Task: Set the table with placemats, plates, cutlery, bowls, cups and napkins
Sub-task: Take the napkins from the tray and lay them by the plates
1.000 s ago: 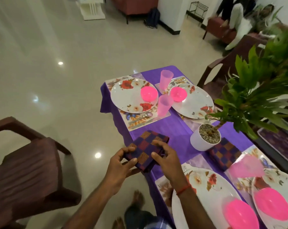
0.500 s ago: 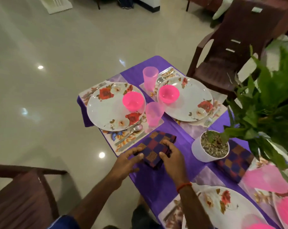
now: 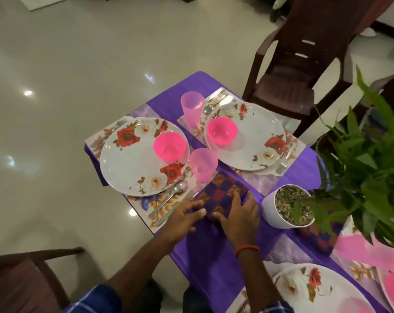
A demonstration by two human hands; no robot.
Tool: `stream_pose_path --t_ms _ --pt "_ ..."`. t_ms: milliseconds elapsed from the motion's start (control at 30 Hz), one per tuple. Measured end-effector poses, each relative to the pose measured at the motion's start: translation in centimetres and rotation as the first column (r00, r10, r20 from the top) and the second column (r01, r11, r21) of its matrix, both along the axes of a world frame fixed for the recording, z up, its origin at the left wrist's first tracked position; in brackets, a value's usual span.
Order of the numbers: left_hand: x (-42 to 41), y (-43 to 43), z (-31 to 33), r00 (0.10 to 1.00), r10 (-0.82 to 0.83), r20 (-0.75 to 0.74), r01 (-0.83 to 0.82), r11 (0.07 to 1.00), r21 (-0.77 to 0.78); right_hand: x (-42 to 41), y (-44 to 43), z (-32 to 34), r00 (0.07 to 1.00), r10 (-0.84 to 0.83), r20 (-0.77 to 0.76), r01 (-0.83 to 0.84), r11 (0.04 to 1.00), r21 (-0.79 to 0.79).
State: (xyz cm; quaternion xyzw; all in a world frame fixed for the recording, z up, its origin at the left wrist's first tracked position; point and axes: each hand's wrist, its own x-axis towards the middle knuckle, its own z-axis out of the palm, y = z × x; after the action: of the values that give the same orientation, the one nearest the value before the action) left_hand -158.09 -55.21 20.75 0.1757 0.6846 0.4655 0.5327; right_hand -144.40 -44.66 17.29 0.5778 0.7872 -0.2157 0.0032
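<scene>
Both flat-fingered, the left hand point(image 3: 183, 219) touches and the right hand point(image 3: 239, 215) presses the checked napkin point(image 3: 223, 190).

Folded napkin point(image 3: 222, 195), checked purple, red and orange, lies flat and diagonal just beside the nearer translucent pink cup point(image 3: 202, 163).

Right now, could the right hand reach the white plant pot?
Probably yes. The right hand rests on the napkin, and the white plant pot stands just beside it with only bare tablecloth between.
</scene>
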Motion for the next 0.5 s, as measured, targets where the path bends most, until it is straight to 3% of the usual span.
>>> stream_pose_path --t_ms 100,233,367,500 --pt "-1.1 -0.5 0.0 0.998 -0.062 -0.011 0.062 0.998 -0.004 -1.2 -0.1 -0.2 0.994 0.112 0.019 -0.113 0.991 0.069" --pt "-3.0 -1.7 0.0 0.995 -0.096 -0.018 0.095 0.995 -0.024 -2.5 -0.9 -1.1 0.943 0.313 0.114 -0.318 0.948 0.023" --pt "-5.3 -3.0 0.5 0.993 -0.122 -0.004 0.122 0.993 -0.002 -3.0 -1.2 -1.2 0.921 0.328 0.211 -0.331 0.943 -0.022" --pt "-7.9 -3.9 1.4 0.988 -0.132 -0.084 0.135 0.991 0.024 -4.7 -1.2 1.7 0.900 0.373 0.225 -0.338 0.924 -0.179"
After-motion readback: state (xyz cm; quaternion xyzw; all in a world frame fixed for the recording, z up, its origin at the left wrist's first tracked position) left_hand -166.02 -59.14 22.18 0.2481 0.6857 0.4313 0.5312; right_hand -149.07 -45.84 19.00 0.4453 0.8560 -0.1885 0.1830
